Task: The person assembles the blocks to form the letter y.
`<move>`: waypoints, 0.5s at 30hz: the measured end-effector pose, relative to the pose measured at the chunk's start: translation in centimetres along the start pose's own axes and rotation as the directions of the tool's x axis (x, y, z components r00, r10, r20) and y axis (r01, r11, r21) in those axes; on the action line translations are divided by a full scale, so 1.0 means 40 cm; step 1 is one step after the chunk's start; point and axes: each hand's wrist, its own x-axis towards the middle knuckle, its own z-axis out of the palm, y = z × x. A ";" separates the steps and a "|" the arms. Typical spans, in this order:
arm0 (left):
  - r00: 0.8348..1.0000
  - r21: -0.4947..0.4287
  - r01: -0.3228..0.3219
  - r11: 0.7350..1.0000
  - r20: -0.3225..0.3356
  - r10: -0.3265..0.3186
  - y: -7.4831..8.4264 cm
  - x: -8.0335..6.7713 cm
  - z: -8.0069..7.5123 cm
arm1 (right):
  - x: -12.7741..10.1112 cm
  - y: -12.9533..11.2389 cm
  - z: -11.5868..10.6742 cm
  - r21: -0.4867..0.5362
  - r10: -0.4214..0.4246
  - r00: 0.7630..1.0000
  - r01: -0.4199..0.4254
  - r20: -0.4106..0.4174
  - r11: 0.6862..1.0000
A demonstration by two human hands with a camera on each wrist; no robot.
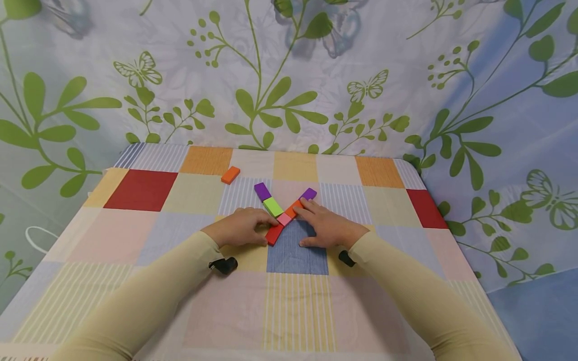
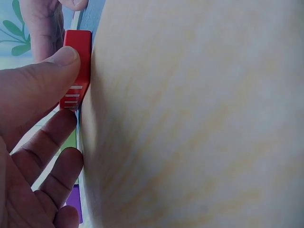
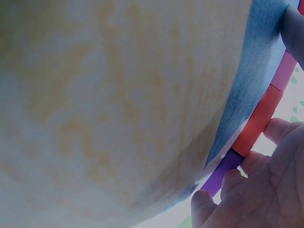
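Observation:
Coloured flat blocks form an X on the patchwork tablecloth. One arm runs purple block, green block, pink block. The other runs red block, orange-red block, second purple block. My left hand lies flat beside the red block, its thumb pressed against the block's side. My right hand rests flat with straight fingers along the orange-red block and the purple one.
A loose orange block lies apart at the back left of the X. The table's far edge meets a leaf-printed curtain, which also hangs down the right side. Both sleeves stretch over the near part of the cloth.

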 end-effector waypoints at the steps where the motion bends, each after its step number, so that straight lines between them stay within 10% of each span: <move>1: 1.000 -0.001 0.001 1.000 0.000 -0.001 0.001 0.000 0.000 | 0.000 0.000 0.000 0.000 0.001 1.000 -0.001 0.001 1.000; 15: 1.000 -0.009 0.021 1.000 -0.003 -0.021 0.003 0.002 0.000 | 0.000 0.001 0.003 0.003 -0.001 1.000 0.001 -0.005 1.000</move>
